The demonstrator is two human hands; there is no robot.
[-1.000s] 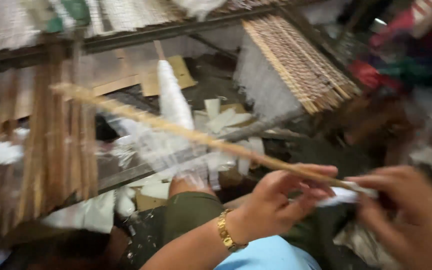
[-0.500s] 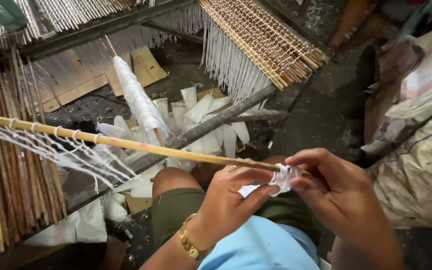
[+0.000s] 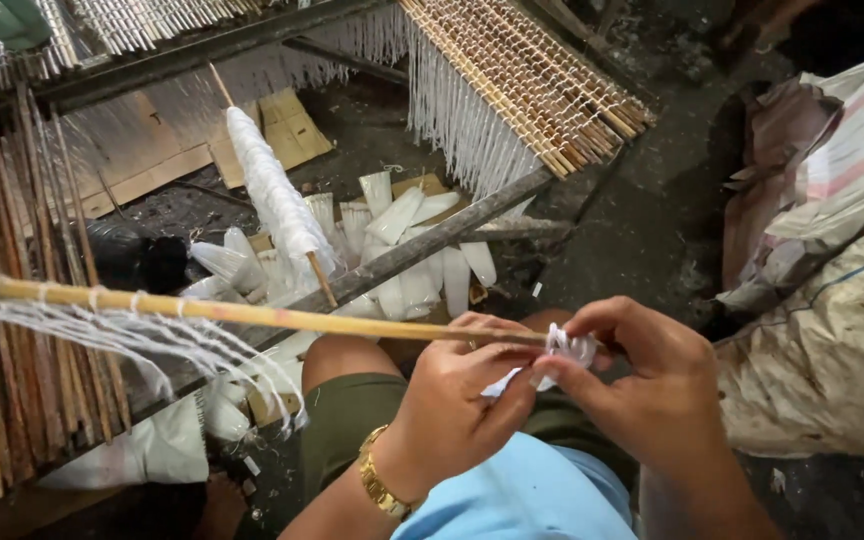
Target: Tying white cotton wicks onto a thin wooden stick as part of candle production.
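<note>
2 hands working white thread at the end of a bamboo stick.
The left hand (image 3: 452, 400) pinches the bamboo stick (image 3: 242, 312) near its tip, its grip closed on it; the right hand (image 3: 642, 385) holds the wad of white thread (image 3: 567, 350) at that tip between thumb and fingers. Loose white strands (image 3: 132, 345) hang from the stick's left part, above a wound spindle (image 3: 277, 200).

Dark, dirty earthen floor (image 3: 642, 230) carries everything. Flat brown cardboard pieces (image 3: 282, 125) lie at back. Heap of white thread-wound cones (image 3: 402, 225) lies mid-floor, beside grey wooden beam (image 3: 422, 250). Stained woven plastic sacks (image 3: 832, 330) slump on floor at right.
</note>
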